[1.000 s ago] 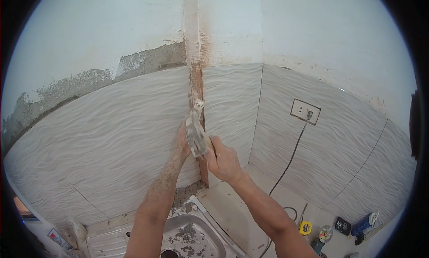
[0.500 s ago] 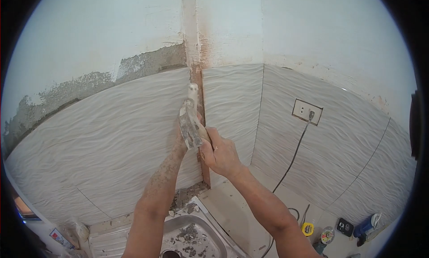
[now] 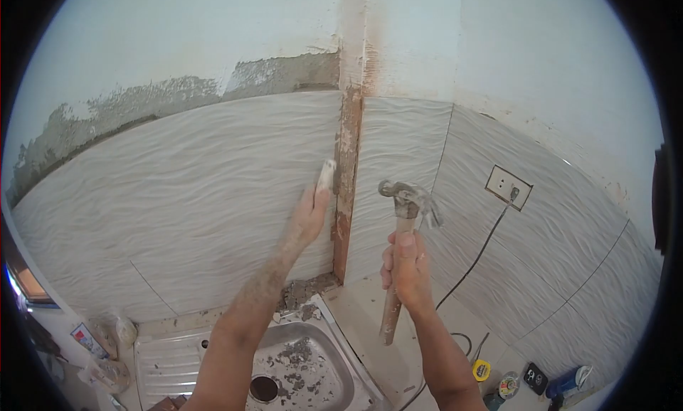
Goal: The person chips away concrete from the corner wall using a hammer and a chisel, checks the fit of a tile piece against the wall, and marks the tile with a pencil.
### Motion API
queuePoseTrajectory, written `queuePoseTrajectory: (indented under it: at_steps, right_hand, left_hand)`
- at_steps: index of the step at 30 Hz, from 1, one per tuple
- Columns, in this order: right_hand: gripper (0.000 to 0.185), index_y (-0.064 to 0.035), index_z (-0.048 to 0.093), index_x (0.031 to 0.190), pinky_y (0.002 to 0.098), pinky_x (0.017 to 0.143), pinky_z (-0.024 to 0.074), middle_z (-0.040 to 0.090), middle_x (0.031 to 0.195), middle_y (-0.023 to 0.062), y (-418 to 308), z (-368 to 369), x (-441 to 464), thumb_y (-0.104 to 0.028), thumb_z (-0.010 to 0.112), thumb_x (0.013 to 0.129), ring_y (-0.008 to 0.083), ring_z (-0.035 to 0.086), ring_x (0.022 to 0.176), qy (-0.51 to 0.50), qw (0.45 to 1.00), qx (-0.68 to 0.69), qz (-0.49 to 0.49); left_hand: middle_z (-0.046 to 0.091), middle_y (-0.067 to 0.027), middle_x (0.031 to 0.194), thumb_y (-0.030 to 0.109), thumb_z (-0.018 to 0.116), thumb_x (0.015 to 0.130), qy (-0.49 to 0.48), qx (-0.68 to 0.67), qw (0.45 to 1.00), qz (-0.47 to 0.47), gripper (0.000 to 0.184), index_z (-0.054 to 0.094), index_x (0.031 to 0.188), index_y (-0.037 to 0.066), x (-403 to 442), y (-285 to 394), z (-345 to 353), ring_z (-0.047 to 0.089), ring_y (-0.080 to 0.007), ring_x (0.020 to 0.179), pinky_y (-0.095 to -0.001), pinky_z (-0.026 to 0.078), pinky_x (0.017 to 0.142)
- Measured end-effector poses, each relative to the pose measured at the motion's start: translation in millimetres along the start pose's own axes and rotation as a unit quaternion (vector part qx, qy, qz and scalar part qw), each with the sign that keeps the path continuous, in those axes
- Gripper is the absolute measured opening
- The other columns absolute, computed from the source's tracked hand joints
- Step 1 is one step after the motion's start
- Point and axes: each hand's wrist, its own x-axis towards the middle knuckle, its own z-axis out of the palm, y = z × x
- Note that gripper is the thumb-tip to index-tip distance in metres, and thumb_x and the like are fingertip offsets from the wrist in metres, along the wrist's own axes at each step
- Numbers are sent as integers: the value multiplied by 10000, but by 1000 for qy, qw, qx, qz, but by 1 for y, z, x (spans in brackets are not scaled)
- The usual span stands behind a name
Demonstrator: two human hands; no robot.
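Observation:
My left hand (image 3: 311,213) is closed around a pale, whitish tool (image 3: 327,175), whose end sticks up past the fingers beside the reddish-brown vertical strip (image 3: 346,190). Its lower part is hidden in the hand. To the right, my right hand (image 3: 408,269) grips the wooden handle of a claw hammer (image 3: 407,201) held upright, its dusty metal head above the fist and apart from the strip. Wavy-patterned tiles (image 3: 206,190) cover the wall on both sides of the strip.
Below is a steel sink (image 3: 341,372) with grey rubble in it. A black cable (image 3: 473,265) hangs from a wall socket (image 3: 508,188). At the lower right lie a yellow tape measure (image 3: 482,370), a black case (image 3: 535,377) and a blue container (image 3: 567,382).
My right hand has swung the hammer right, away from my left hand, and its head now points up. My left hand sits left of the strip. The whole view has shifted.

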Motion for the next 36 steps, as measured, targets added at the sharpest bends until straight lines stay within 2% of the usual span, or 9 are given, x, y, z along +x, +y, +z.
queuePoseTrajectory:
  at_steps: [2,4,9,16,24,26,29,32,36]
  right_hand:
    - [488,20,511,1097,267,429,392,482,671,20,-4,-10,3,-465,455,1072,97,463,485,-9,1000,-19,1]
    - [481,16,512,1093,270,424,390,484,674,21,-16,-16,9,-461,456,1072,99,462,478,-30,998,-50,7]
    - [450,8,508,1081,280,412,384,487,674,24,-48,-3,35,-440,459,1069,104,463,464,-91,987,-128,11]
    - [456,-4,517,1051,292,413,391,495,661,21,-70,41,94,-453,436,1068,113,479,462,-114,974,-178,-81]
    - [459,-18,516,1064,309,406,409,487,666,18,-48,60,125,-465,415,1067,119,479,448,-118,966,-223,-48]
    - [453,-19,515,1072,309,406,421,493,673,24,-47,64,121,-460,412,1069,121,484,446,-110,969,-199,-96]
    - [450,-15,519,1064,304,396,413,496,672,27,-41,67,128,-451,408,1071,123,478,437,-110,973,-202,-29]
    - [453,-9,519,1052,303,385,400,494,670,29,-32,65,127,-447,406,1075,123,469,424,-92,963,-230,-107]
    - [458,-9,517,1041,298,378,387,494,668,28,-25,69,115,-453,408,1076,118,460,417,-101,974,-169,-111]
  left_hand:
    - [656,-230,943,469,402,1071,-27,-17,997,-69,507,546,1216,6,17,13,-10,648,-357,948,-477,479,876]
    - [656,-250,957,485,366,1075,-19,64,997,26,530,564,1166,1,34,19,-21,643,-400,948,-502,469,871]
    - [666,-268,1007,484,331,1080,-47,174,981,68,561,575,1163,-15,52,46,-44,637,-450,986,-529,465,860]
    - [683,-256,1094,497,331,1087,-78,352,927,109,553,566,1240,19,56,82,-61,627,-457,1075,-534,482,900]
    - [704,-222,1042,487,354,1083,-96,387,907,135,504,549,1295,73,65,71,-74,665,-407,1033,-539,508,868]
    - [706,-217,1045,481,363,1082,-96,375,912,138,498,545,1299,72,64,69,-74,668,-401,1032,-536,511,864]
    - [697,-212,1064,482,367,1085,-108,380,907,143,502,526,1343,81,62,68,-72,655,-415,1030,-540,498,879]
    - [701,-203,1080,478,377,1083,-112,397,900,138,496,519,1368,97,61,71,-75,656,-412,1037,-534,502,886]
    - [700,-207,1077,479,386,1077,-96,378,906,164,493,544,1291,64,50,62,-74,663,-404,1036,-530,512,869]
